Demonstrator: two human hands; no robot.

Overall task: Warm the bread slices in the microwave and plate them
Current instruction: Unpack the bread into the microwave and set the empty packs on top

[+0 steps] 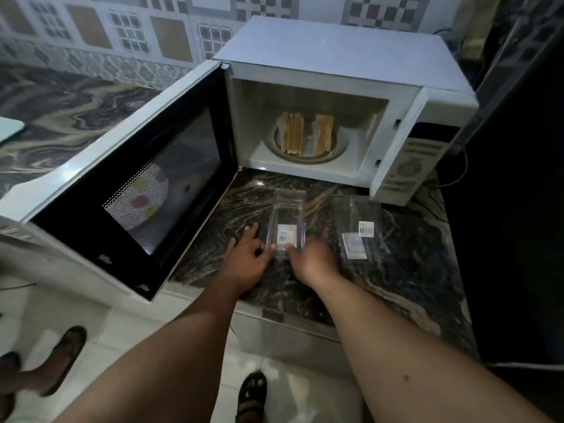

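Note:
Several bread slices [308,134] stand on edge on the turntable [306,155] inside the white microwave [335,53], whose door [128,190] is swung wide open to the left. On the dark marble counter [412,285] in front lies a clear plastic container [288,218] with a white label. My left hand [247,257] and my right hand [308,257] both pinch its near edge with thumb and fingertips. A second clear container [358,227] with a barcode label lies to the right, untouched.
A patterned plate shows through the door's mesh window [146,196]. The microwave's control panel [409,166] faces right of the cavity. A dark appliance [518,209] stands at the right. Feet in sandals [250,398] are on the white floor tiles below the counter.

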